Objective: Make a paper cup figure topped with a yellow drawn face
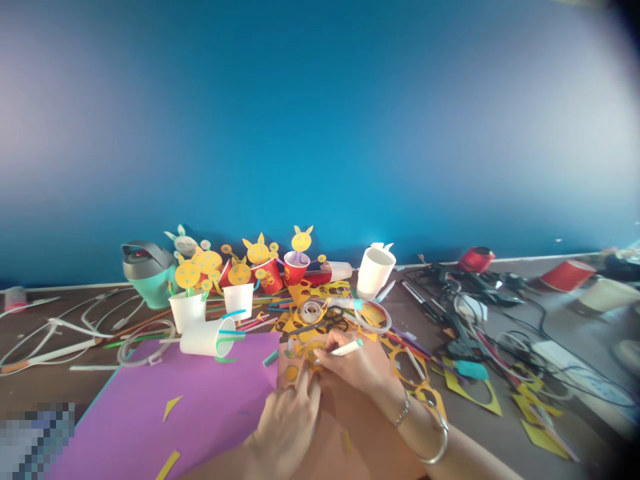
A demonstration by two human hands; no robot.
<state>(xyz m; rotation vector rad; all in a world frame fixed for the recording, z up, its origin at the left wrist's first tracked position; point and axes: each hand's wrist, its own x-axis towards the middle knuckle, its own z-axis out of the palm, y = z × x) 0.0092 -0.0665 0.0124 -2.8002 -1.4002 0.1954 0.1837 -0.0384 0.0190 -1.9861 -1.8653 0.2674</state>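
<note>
White marker in right fingers, tip apparently on yellow disc

Smooth, plastic-looking on the white pen; flat, matt paper for the yellow disc and the rabbit-eared cutout; matt paper, too, for the purple sheet and the brown sheet; smooth, papery on the tipped white cup; slightly glossy on the red cup; satin-smooth on the teal bottle; shiny metal on 2 wrist pieces, a polished bangle and a linked chain bracelet; smooth, softly reflective on the blue wall.
</note>
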